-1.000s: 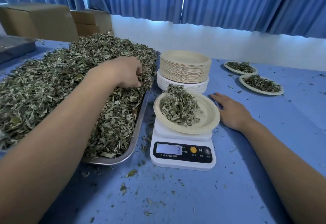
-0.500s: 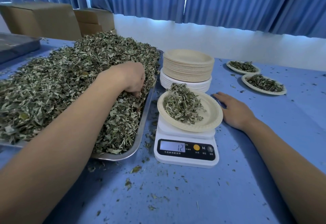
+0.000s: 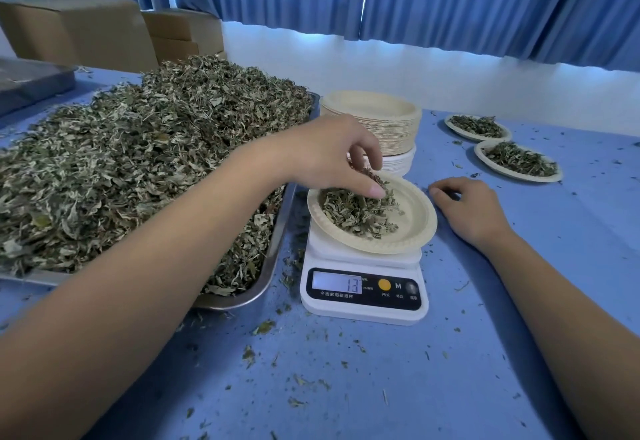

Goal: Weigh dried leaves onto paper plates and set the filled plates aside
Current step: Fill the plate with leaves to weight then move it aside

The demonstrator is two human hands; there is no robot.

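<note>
A white kitchen scale (image 3: 363,304) stands on the blue table and its display reads 13. On it sits a paper plate (image 3: 412,217) with a small heap of dried leaves (image 3: 356,212). My left hand (image 3: 332,159) hovers over that plate, its fingertips pinching a few dried leaves just above the heap. My right hand (image 3: 467,211) rests on the table right of the plate, fingers loosely curled, holding nothing. A metal tray (image 3: 273,266) piled high with dried leaves (image 3: 138,162) fills the left side.
A tall stack of empty paper plates (image 3: 374,124) stands behind the scale. Two filled plates (image 3: 478,127) (image 3: 517,162) lie at the far right. Cardboard boxes (image 3: 86,30) and a grey tray (image 3: 31,82) sit at the back left. Leaf crumbs litter the table.
My left hand left the leaf pile in the tray and moved right over the plate on the scale, carrying a pinch of leaves. The reading rose from 12 to 13.
</note>
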